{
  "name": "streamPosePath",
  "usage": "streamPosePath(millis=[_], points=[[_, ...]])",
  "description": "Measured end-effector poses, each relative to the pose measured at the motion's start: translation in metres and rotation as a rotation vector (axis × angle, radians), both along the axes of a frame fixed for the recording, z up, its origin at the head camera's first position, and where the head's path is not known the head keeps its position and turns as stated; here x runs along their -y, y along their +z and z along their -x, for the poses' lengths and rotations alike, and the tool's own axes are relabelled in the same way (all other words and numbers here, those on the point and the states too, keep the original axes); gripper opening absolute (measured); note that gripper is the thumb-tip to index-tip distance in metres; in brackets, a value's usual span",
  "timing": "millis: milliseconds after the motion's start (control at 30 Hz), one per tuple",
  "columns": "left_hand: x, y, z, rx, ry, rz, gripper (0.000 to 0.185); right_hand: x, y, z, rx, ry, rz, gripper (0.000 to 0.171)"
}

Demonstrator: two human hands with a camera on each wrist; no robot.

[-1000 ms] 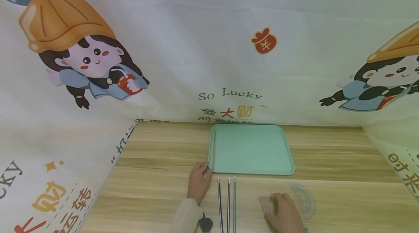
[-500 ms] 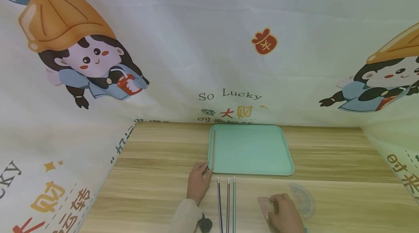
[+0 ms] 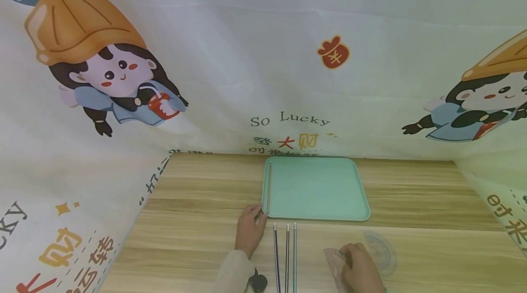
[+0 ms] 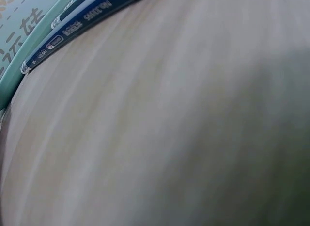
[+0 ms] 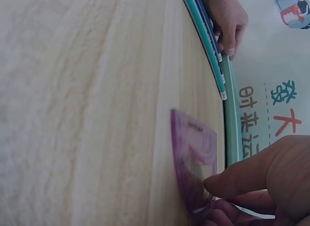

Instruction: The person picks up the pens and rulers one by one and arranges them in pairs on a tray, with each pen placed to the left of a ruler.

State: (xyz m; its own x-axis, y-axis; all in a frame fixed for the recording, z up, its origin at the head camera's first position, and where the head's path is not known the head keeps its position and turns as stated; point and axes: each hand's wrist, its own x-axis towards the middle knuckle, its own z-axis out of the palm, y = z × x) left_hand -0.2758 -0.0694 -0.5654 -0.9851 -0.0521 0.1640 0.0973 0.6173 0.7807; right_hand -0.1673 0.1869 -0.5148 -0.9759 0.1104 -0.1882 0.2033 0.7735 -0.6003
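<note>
- Since a second ago the right hand (image 3: pixel 362 270) has tilted the pink set square (image 3: pixel 334 260) up off the table (image 3: pixel 193 238); it pinches it.
- The left hand (image 3: pixel 249 231) holds a pencil (image 3: pixel 269 188) at the teal tray's (image 3: pixel 317 188) left rim.

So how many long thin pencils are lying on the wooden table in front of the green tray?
3: dark pencil nearest the left hand, middle pencil, blue-green pencil rightmost. A fourth brown stick lies inside the mint-green tray.
</note>
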Motion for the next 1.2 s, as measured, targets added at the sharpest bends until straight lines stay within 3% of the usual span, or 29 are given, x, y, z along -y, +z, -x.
streamPosePath(millis=[533,1200], points=[[0.0001,0.0016,-0.0008,-0.006,0.009,0.004,0.038,0.0014,0.0011,0.006,0.129,-0.037,0.001,0.024],[0.0004,0.0007,-0.0005,-0.011,0.001,0.002,0.038,0.0046,-0.0002,0.0027,0.122,-0.066,-0.053,0.025]])
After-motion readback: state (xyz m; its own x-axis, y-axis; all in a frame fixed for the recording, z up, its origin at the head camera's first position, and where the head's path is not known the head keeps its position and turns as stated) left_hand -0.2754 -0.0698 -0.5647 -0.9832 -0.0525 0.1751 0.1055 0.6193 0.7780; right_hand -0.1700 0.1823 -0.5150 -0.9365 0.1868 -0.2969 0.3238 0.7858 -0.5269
